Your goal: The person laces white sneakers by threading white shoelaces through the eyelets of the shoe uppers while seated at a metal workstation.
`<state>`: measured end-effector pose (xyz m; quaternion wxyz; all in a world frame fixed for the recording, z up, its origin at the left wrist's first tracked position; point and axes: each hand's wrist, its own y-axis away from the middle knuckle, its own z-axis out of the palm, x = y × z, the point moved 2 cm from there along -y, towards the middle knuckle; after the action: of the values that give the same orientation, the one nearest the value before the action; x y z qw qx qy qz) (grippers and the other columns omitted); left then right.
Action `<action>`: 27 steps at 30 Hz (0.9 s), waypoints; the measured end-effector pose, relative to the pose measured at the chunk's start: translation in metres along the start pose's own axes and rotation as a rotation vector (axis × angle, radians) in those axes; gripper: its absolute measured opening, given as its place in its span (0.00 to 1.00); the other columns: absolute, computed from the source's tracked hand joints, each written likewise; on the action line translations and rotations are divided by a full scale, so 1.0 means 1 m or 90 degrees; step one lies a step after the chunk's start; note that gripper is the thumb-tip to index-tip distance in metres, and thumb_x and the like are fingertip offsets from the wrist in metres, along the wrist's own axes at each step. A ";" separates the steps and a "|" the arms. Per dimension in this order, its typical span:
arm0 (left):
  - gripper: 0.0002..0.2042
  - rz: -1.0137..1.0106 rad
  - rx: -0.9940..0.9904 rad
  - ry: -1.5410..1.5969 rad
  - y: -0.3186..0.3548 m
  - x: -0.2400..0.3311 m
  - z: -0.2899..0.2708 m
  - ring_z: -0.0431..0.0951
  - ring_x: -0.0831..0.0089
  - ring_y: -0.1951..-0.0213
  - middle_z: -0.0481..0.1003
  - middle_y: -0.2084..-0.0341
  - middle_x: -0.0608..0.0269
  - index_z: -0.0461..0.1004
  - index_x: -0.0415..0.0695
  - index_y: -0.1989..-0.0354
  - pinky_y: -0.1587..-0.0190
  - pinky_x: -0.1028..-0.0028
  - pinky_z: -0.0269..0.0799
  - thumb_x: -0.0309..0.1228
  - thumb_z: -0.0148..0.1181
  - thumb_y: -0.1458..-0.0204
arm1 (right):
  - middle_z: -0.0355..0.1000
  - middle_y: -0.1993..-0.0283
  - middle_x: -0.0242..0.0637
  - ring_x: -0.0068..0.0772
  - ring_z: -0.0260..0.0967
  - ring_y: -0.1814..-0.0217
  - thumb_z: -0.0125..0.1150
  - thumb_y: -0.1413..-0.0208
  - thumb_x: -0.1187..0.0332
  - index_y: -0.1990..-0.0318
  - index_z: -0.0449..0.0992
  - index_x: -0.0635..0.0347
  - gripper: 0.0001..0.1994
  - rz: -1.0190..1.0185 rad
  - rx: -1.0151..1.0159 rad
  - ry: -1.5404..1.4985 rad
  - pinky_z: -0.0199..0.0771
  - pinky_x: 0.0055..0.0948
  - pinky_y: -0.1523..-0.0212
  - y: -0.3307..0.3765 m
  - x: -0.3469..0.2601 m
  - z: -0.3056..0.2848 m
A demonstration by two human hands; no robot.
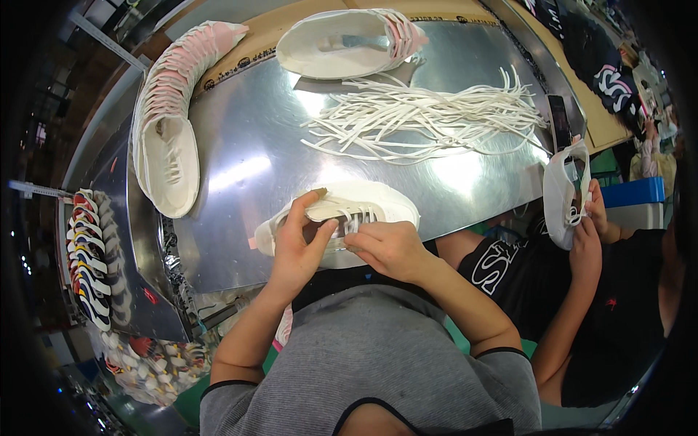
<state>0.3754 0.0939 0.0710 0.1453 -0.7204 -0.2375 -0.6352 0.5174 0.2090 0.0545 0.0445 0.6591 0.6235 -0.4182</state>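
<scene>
Head view, looking straight down: a person in a grey shirt works at a shiny metal bench (240, 240). A white shoe upper (342, 211) lies at the bench's near edge, right in front of the person. The left hand (298, 243) is closed around the upper's near side, thumb up by the opening. The right hand (389, 247) is curled, fingertips pinched at the lace area, probably on a lace, though the fingers hide it.

Behind, mid-bench, a loose bundle of white laces (429, 116) is spread out. A second white upper (349, 43) lies at the far edge, and a curved stack of white and pink uppers (167, 109) runs along the left. At right, another person's hands (589, 225) hold a white upper (563, 192) off the bench.

Risks, as a judgement: the worked upper overhangs the near edge, so a loosened left-hand grip could let it slide into the lap. A hard pull could fray the lace or skip an eyelet. The tangled laces could drag along together when one is drawn out.
</scene>
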 end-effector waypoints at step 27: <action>0.17 0.035 0.061 -0.168 -0.003 -0.006 -0.002 0.72 0.77 0.68 0.74 0.67 0.60 0.69 0.38 0.45 0.62 0.75 0.70 0.29 0.59 0.40 | 0.73 0.74 0.42 0.38 0.71 0.77 0.64 0.43 0.71 0.59 0.75 0.61 0.07 0.394 0.082 -0.163 0.70 0.30 0.73 -0.012 0.018 -0.004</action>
<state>0.3716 0.0941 0.0649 0.1642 -0.7963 -0.2651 -0.5184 0.5063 0.2279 0.0517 0.2053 0.7607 0.3559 -0.5024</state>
